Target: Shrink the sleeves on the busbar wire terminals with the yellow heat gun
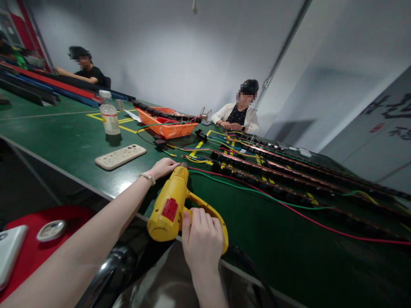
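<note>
My right hand (204, 235) is wrapped round the handle of a yellow heat gun (169, 203). The gun's nozzle points away from me, over the table's near edge. Just left of the nozzle, my left hand (163, 167) has its fingers pinched together at the ends of thin wires. A red wire (257, 188) and a green wire (237, 185) run right from there; the nozzle partly hides the fingertips. Beyond lie long dark strips (266, 182) with copper-coloured parts and coloured leads, plus a small black connector (159, 142) on a cable.
On the green table (64, 128) are a phone in a beige case (120, 157), a drink bottle (109, 115) and an orange basket (168, 128) with strips across it. One person sits opposite, another further left. A red stool (77, 214) at lower left bears a white phone (11, 252).
</note>
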Motion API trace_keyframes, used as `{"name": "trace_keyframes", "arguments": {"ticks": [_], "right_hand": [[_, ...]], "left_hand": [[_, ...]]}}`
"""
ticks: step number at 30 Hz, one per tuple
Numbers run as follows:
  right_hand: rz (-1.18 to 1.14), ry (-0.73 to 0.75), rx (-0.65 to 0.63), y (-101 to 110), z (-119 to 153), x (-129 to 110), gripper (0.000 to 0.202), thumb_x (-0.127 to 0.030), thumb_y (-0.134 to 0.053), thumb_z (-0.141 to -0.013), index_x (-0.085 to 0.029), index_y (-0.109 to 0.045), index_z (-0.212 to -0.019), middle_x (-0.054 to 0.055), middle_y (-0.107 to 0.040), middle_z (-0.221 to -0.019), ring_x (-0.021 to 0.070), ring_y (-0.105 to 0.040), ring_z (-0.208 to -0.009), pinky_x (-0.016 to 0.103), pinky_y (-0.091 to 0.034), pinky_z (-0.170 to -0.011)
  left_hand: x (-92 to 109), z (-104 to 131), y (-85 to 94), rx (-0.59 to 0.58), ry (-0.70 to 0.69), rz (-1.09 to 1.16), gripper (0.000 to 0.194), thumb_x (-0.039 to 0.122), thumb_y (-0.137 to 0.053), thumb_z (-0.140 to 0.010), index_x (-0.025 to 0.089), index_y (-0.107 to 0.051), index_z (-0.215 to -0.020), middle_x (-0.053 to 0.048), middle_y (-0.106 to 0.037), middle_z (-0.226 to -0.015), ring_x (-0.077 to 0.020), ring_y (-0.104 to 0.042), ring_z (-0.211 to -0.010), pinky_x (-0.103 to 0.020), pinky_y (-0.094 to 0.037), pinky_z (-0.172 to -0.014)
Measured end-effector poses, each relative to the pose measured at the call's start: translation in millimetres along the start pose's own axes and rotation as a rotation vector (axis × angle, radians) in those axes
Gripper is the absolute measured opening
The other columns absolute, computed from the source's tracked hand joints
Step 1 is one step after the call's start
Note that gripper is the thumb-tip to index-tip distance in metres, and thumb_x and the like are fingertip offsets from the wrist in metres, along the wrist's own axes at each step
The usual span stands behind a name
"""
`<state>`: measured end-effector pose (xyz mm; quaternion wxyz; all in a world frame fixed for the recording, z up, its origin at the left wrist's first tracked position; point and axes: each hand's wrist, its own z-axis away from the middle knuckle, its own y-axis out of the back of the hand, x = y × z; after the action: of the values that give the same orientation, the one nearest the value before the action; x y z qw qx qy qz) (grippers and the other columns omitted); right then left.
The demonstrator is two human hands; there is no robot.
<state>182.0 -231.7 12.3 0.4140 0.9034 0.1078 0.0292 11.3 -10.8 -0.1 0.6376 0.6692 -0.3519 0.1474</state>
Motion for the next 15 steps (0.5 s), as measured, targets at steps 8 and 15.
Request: {"name": "trace_keyframes", "arguments": {"ticks": [8,15], "right_hand": [[-0.049,-0.03,0.051,-4,5,11,0.035,-0.035,-0.03,-0.096,-0.018,-0.055,-0.08,0.001,-0.052,-0.07,0.0126,-0.045,-0.069,0.031,-0.025,-0.069],[-0.052,-0.027,0.053,6,10,36,0.032,-0.032,-0.033,-0.096,-0.018,-0.058,-0.083,0.0,-0.057,-0.073,0.01,-0.048,-0.07,0.028,-0.026,-0.07]], "left_hand": [[-1,1,-0.3,-0.009,-0.041,-0.009,0.06,0.063,-0.032,-0.079,0.012,-0.052,-0.055,-0.001,-0.041,-0.054,-0.0099,-0.032,-0.053,-0.024,-0.019,-0.051],[-4,1,-2.2,0.02,-0.069,-0.058,0.057,0.063,-0.031,-0.081,0.014,-0.04,-0.053,0.0,-0.035,-0.054,-0.0097,-0.03,-0.053,-0.025,-0.019,-0.052]]}}
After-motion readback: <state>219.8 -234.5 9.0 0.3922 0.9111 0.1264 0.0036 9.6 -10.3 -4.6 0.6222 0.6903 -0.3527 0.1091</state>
